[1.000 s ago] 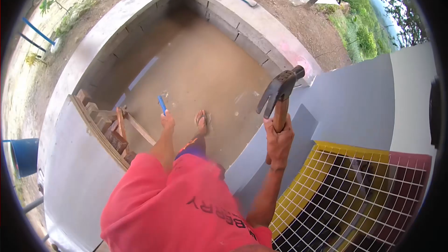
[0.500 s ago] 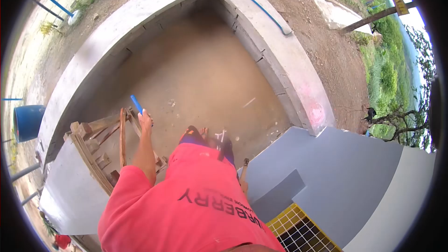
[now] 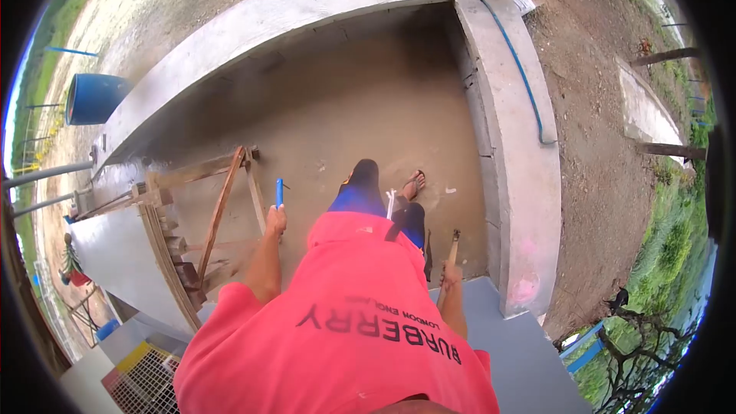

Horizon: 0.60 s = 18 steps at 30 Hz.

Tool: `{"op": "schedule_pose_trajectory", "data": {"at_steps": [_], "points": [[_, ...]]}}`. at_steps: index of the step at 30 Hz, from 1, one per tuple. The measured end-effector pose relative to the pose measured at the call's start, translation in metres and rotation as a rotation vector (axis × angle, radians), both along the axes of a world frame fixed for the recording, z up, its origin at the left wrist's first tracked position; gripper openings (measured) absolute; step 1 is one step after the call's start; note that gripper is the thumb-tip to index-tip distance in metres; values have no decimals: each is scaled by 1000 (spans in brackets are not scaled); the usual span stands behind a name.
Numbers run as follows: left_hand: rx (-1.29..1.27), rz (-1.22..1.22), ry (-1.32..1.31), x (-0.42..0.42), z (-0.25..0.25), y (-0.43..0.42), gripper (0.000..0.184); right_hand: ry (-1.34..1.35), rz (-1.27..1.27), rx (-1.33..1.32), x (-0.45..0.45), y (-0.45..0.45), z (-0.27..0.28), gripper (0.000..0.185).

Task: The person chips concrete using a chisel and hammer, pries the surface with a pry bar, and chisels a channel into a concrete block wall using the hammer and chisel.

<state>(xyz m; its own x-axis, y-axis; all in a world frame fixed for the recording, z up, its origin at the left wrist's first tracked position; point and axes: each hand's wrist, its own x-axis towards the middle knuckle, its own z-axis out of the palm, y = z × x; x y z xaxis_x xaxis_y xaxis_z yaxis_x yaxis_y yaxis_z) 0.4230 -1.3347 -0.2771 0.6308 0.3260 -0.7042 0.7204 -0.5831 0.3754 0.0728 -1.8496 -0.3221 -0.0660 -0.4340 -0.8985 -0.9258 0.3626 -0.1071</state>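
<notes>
My left hand [image 3: 277,221] is closed around a short blue tube-like stick [image 3: 280,192], which points upward with a thin dark bit jutting from its side. Beside that hand stands a wooden frame of rough boards [image 3: 222,211], close but apart from it. Low on the right, my right hand [image 3: 451,274] grips a wooden-handled tool [image 3: 455,245] with a small dark end; its exact kind is too small to make out. Between the hands are my legs, with one sandalled foot [image 3: 415,184] on the wet-looking brown floor [image 3: 330,115].
A low concrete-topped wall [image 3: 506,146] bounds the floor, with a blue hose [image 3: 512,54] lying along it. Outside on the left rests a blue barrel [image 3: 98,98]. A pale panel [image 3: 130,261] adjoins the wooden frame. A yellow-edged grid [image 3: 142,379] lies lower left.
My view has turned, and the walls and floor sit differently in it. My right hand and its tool now show more fully. One foot has come into clear view.
</notes>
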Motion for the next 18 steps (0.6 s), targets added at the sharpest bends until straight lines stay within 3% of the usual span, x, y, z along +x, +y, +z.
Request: {"op": "schedule_pose_trajectory", "data": {"at_steps": [2, 4, 7, 10, 14, 16, 18], "points": [[-23, 64, 60, -6, -2, -7, 34, -132, -157, -26, 104, -71, 63, 25], [-41, 103, 106, -6, 5, -13, 32, -236, -141, -94, 179, -126, 81, 36], [-144, 173, 121, 28, 8, -35, 30, -398, -134, -133, 291, -168, 120, 35], [-302, 233, -24, 128, 2, -62, 30, -476, -69, -204, 385, -175, 142, 31], [-353, -240, -190, 377, 25, -120, 29, -536, -124, -153, 473, -128, 118, 27], [-352, -531, -94, 498, 43, -182, 29, -543, -455, 109, 512, -81, 114, 20], [-405, -746, 51, 559, 59, -228, 30, -471, -646, 167, 532, -22, 101, 18]]}}
